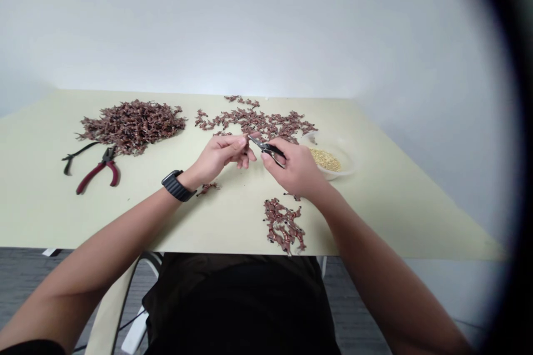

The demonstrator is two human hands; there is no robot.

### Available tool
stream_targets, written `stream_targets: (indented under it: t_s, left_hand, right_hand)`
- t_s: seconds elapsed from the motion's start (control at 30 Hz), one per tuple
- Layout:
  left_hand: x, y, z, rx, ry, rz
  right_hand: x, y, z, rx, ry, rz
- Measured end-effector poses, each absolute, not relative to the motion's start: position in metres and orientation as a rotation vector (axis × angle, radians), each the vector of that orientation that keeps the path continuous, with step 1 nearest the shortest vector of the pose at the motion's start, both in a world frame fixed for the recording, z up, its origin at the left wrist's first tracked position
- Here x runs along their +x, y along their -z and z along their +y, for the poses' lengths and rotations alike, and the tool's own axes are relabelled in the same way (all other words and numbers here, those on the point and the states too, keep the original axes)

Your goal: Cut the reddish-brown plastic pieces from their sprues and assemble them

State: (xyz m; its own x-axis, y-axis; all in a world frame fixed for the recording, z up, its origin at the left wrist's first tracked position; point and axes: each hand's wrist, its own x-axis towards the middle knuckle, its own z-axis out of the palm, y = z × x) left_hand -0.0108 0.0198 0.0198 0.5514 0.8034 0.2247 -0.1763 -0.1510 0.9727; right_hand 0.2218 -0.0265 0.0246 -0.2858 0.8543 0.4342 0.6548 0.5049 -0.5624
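Note:
My right hand (pixel 291 169) is shut on small black-handled snips (pixel 268 150), whose steel tips point left. My left hand (pixel 220 156) is raised just beside those tips, thumb and fingers drawn together. Anything held there is hidden or too small to tell. A black watch (pixel 178 186) circles my left wrist. Small reddish-brown pieces lie in a large heap (pixel 133 127) at the left and a loose spread (pixel 254 121) just beyond my hands. A smaller group (pixel 283 224) lies nearer me, below my right hand, and a few pieces (pixel 208 188) lie under my left wrist.
The pale yellow-green table (pixel 41 205) carries everything. Red-handled pliers (pixel 102 169) and a black strap (pixel 79 154) lie left of my hands. A clear bowl (pixel 346 165) of yellow grains stands to the right. A white wall rises behind.

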Motion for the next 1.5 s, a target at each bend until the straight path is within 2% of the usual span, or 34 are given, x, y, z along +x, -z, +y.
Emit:
stream_targets:
  t_s: [0.13, 0.3, 0.4, 0.5, 0.63, 0.73, 1.27, 1.5]
  left_hand:
    - [-0.010, -0.014, 0.016, 1.889, -1.120, 0.755]
    - [-0.021, -0.012, 0.024, 2.347, -1.314, 0.845]
    - [-0.026, -0.013, 0.030, 2.452, -1.279, 0.795]
    - [-0.022, -0.016, 0.030, 2.262, -1.307, 0.829]
    - [-0.013, -0.019, 0.024, 1.741, -1.141, 0.698]
    - [-0.012, -0.020, 0.022, 1.495, -0.999, 0.584]
    - [-0.012, -0.021, 0.019, 1.407, -0.909, 0.540]
    - [-0.009, -0.019, 0.019, 1.700, -1.079, 0.637]
  right_hand:
    - [0.214, -0.027, -0.030, -1.182, -0.763, -1.890]
    - [0.214, -0.033, -0.032, -1.087, -1.555, -1.535]
    - [0.218, -0.035, -0.030, -1.044, -1.719, -1.488]
    - [0.219, -0.031, -0.027, -1.124, -1.416, -1.628]
    - [0.220, -0.022, -0.024, -1.219, -0.576, -1.834]
    - [0.222, -0.017, -0.021, -1.191, -0.328, -1.932]
    - [0.226, -0.018, -0.019, -1.149, -0.248, -2.062]
    - [0.214, -0.024, -0.028, -1.158, -0.655, -1.936]
